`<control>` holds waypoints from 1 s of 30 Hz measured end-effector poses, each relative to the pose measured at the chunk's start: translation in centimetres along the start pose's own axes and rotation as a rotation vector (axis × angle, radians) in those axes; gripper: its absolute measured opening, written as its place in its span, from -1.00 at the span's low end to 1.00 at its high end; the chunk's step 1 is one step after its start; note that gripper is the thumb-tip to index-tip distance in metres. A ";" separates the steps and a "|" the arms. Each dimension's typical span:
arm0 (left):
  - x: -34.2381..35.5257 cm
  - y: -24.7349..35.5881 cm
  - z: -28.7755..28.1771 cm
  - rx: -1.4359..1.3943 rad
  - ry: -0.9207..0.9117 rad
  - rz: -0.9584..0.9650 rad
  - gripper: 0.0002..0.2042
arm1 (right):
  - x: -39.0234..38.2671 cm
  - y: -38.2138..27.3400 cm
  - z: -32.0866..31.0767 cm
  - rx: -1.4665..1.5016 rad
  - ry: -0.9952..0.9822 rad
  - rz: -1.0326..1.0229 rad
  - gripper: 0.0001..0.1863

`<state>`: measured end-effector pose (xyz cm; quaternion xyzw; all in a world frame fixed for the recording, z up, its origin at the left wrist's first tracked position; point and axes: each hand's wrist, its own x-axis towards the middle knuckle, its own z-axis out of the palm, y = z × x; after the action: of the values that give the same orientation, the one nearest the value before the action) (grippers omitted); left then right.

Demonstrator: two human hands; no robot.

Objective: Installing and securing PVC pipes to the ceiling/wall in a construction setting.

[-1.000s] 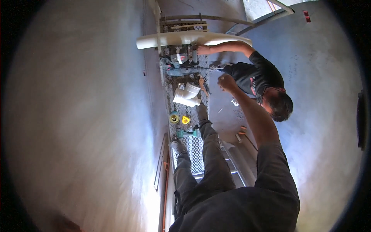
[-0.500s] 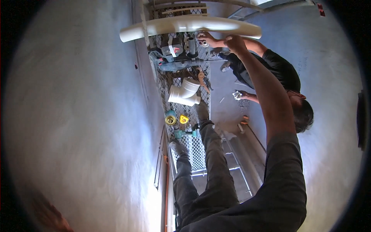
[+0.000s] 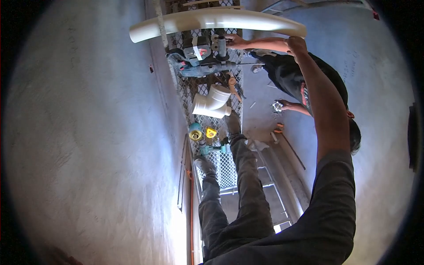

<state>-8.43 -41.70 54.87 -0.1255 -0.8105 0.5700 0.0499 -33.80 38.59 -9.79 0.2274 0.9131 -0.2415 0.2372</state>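
My right hand (image 3: 297, 47) is closed at the lower edge of the right end of a long white pipe (image 3: 203, 20); what is in its fingers is hidden. My left hand (image 3: 62, 256) is a dark blur at the lower left rim, fingers unclear. Below the pipe lie a blue-grey rotary hammer drill (image 3: 198, 69), a dark case (image 3: 192, 47), a white branched pipe fitting (image 3: 212, 101) and an orange-handled tool (image 3: 233, 88). Beside my feet are a roll of tape (image 3: 195, 134), a yellow object (image 3: 211, 132) and a teal power tool (image 3: 214, 149).
A co-worker (image 3: 324, 73) leans in at the right, one hand near the drill, the other holding a small pale object (image 3: 277, 106). I stand on a mesh platform (image 3: 221, 172) between grey walls (image 3: 88, 132), with metal bars (image 3: 160, 22) at its far end.
My right hand has moved up and right to the pipe's end. The pipe appears higher and farther right at that end. The co-worker's lower hand with the pale object has come into view.
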 end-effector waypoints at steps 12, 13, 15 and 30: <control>0.8 -0.1 -1.2 -0.067 -0.003 0.021 -0.51 | -3.4 -5.3 1.0 -0.223 -0.257 -0.118 -0.71; 1.0 -0.4 -1.6 -0.027 -0.025 0.059 -0.51 | -4.3 -6.1 0.9 -0.481 -0.221 -0.101 -0.75; 0.8 -0.2 -1.4 -0.013 -0.033 0.081 -0.51 | -4.1 -2.3 -0.4 -0.581 -0.142 -0.377 -0.67; -0.3 -1.3 -1.2 0.094 0.043 0.132 -0.58 | -10.3 -4.0 -4.8 0.420 0.028 0.286 -0.79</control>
<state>-8.06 -41.05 56.51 -0.1885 -0.7716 0.6065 0.0352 -29.43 35.00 0.80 0.4019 0.8046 -0.3867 0.2039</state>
